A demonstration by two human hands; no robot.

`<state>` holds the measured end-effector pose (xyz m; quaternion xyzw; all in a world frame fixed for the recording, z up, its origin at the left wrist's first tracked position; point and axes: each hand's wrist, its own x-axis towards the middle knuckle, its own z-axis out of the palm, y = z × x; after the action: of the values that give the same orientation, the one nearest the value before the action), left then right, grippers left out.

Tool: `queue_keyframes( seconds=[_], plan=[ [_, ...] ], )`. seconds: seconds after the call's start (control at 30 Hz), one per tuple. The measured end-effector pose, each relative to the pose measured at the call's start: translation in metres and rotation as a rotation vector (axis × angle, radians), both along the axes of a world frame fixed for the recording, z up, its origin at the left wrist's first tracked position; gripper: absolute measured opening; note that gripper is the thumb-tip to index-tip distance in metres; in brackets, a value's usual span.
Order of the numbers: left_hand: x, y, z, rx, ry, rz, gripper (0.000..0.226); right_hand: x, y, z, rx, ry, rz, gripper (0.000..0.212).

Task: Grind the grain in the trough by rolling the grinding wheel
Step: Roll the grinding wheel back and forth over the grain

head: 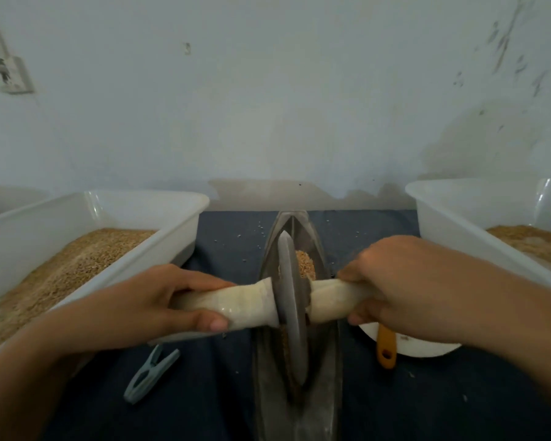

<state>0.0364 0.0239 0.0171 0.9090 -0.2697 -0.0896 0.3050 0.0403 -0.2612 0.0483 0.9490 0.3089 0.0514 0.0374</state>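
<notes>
So the person's got both hands on this thing: a flat grey metal grinding wheel (291, 308) standing on edge in a long, narrow boat-shaped metal trough (299, 405) that runs away from them on a dark blue cloth (458, 402). The left hand (159, 302) is wrapped round the cream cloth-bound handle (236, 305) sticking out of the wheel's left side, fingers curled over and thumb under, and the right hand (401, 288) has the same closed grip on the other end. A small heap of tan grain (305, 265) sits in the trough just past the wheel, and it looks whole to me, so I'd say the grinding is nowhere near done; plenty of rolling left. Can't really tell what's under the wheel itself. On either side there's a white plastic tub, the left tub (159, 230) and the right tub (442, 214), both holding more tan grain. Also a pale teal clothespin (150, 375) near the left forearm, and an orange-handled tool (386, 348) on a white plate (427, 350) under the right wrist.
</notes>
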Motion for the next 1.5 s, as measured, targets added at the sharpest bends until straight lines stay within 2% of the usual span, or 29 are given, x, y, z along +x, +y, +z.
queue_keyframes(
  seconds=[0.1,0.2,0.33,0.43,0.5,0.63,0.73,0.8,0.93,1.03,1.1,1.2,1.33,1.43,1.5],
  plan=[
    [-0.001,0.001,0.002,0.011,0.015,0.025,0.039,-0.003,-0.001,0.001,0.039,0.014,0.011,0.022],
    [0.005,-0.007,-0.006,0.047,-0.137,0.162,0.040,0.016,0.006,-0.013,0.081,-0.093,-0.035,0.019],
    [0.023,-0.022,-0.023,0.057,-0.326,0.336,0.047,0.046,0.011,-0.033,0.055,-0.291,-0.077,0.043],
    [0.028,-0.023,-0.026,0.047,-0.370,0.344,0.050,0.049,0.009,-0.037,0.046,-0.327,-0.083,0.046],
    [0.023,-0.020,-0.023,0.015,-0.336,0.295,0.049,0.042,0.009,-0.033,0.013,-0.307,-0.057,0.038],
    [0.008,-0.005,-0.007,-0.002,-0.142,0.105,0.044,0.016,0.010,-0.013,-0.100,-0.194,-0.005,0.026],
    [-0.001,0.003,0.002,-0.005,0.025,-0.021,0.045,-0.005,0.005,-0.002,-0.070,-0.109,0.025,0.026],
    [-0.003,0.003,0.003,0.014,0.024,-0.031,0.048,-0.007,0.004,-0.001,-0.037,-0.097,0.033,0.025],
    [0.007,-0.011,-0.009,0.031,-0.250,0.159,0.037,0.020,0.007,-0.015,0.034,-0.138,-0.048,0.024],
    [0.021,-0.023,-0.026,0.087,-0.471,0.290,0.046,0.044,0.010,-0.032,0.046,-0.284,-0.086,0.039],
    [0.027,-0.026,-0.030,0.113,-0.527,0.335,0.051,0.049,0.008,-0.038,0.048,-0.323,-0.099,0.043],
    [0.026,-0.022,-0.026,0.062,-0.477,0.294,0.050,0.044,0.007,-0.035,-0.002,-0.307,-0.061,0.037],
    [0.009,-0.006,-0.010,-0.027,-0.210,0.122,0.038,0.019,0.009,-0.014,-0.121,-0.181,-0.006,0.025],
    [0.001,0.003,0.000,-0.006,-0.033,-0.005,0.044,-0.003,0.004,-0.001,-0.072,-0.102,0.015,0.026],
    [-0.001,0.002,0.002,0.003,-0.033,-0.011,0.041,-0.008,0.001,0.001,-0.041,-0.074,0.018,0.028]
  ],
)
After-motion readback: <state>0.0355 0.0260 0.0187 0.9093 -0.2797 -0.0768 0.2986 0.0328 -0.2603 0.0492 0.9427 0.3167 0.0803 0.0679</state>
